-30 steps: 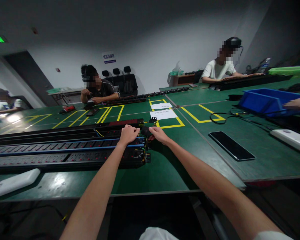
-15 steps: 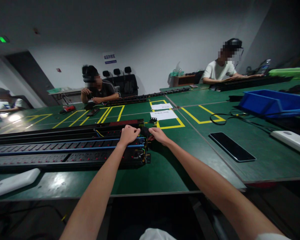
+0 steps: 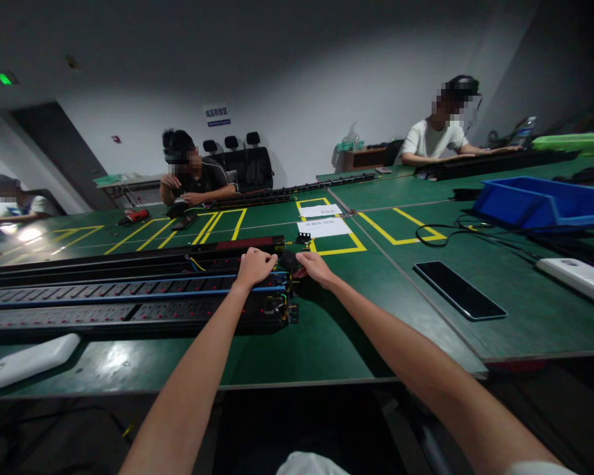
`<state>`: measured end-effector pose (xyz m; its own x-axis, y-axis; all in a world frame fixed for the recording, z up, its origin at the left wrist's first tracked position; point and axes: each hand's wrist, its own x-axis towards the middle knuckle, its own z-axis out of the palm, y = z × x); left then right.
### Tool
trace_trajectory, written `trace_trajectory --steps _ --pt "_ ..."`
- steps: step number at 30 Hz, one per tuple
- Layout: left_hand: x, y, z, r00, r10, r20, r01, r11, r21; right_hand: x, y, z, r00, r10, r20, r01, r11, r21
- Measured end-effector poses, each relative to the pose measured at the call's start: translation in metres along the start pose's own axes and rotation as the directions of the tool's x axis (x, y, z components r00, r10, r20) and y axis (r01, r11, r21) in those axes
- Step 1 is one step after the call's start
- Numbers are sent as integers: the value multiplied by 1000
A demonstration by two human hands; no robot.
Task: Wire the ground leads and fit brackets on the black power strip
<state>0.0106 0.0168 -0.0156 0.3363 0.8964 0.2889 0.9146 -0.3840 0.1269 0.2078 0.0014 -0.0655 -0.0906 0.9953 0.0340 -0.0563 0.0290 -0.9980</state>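
Several long black power strips [image 3: 198, 307] lie side by side on the green table, with red-marked sockets along their tops and wires at their right ends. My left hand [image 3: 256, 266] is closed over the right end of one behind the blue-edged strip [image 3: 168, 287], its thumb pointing right. At that same end, my right hand [image 3: 317, 268] pinches a small black end piece [image 3: 289, 261]. Fingers and shadow partly hide this piece, so its exact join to the strip cannot be made out. A small black bracket [image 3: 303, 237] is just behind the right hand.
A phone [image 3: 459, 290], a blue bin [image 3: 539, 203] and a white device [image 3: 579, 278] are to the right. Another white device [image 3: 30, 363] lies at the front left. Paper sheets [image 3: 325, 227] lie beyond my hands. Other people sit across the table.
My right hand and the black end piece have shifted very slightly. My left hand stays in the same place on the strip.
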Motion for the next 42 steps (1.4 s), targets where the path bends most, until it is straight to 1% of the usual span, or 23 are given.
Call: trace_trajectory --steps 16,30,37,42 --pt "-1 0 0 1000 2 -6 -2 1000 -14 2 2 0 998 -3 -70 2 1000 -6" --pt "-2 2 -2 1000 6 -17 -6 1000 4 6 4 -3 992 -31 -120 33 999 9" --pt "-2 0 0 1000 7 -22 -7 1000 -4 7 5 -5 982 -25 -185 32 999 37" --pt "-1 0 1 1000 10 -17 -11 1000 -12 6 5 -5 987 -42 -158 42 999 -1"
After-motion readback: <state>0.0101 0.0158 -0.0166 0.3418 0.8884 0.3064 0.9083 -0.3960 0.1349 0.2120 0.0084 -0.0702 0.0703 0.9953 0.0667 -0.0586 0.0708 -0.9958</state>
